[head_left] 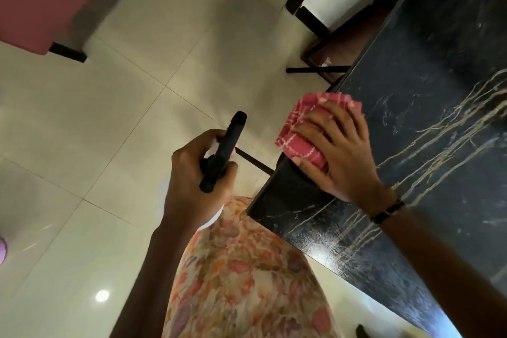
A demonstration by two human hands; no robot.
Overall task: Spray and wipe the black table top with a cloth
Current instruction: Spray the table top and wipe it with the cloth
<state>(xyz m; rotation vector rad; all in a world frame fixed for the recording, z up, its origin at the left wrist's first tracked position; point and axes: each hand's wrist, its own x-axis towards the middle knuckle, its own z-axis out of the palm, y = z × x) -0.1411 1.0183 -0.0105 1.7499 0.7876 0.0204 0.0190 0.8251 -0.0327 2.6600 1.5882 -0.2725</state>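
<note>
Left hand (192, 173) curled tight round spray bottle (222, 151), kept off to the side, ready to squirt. Farther on, right hand (337, 156) spread flat on cloth (301, 145), pressing it onto table (439, 90) corner to rub

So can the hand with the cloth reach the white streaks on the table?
Probably yes. The right hand presses the cloth flat at the table corner, and the streaks lie just beside it with nothing between.
</note>
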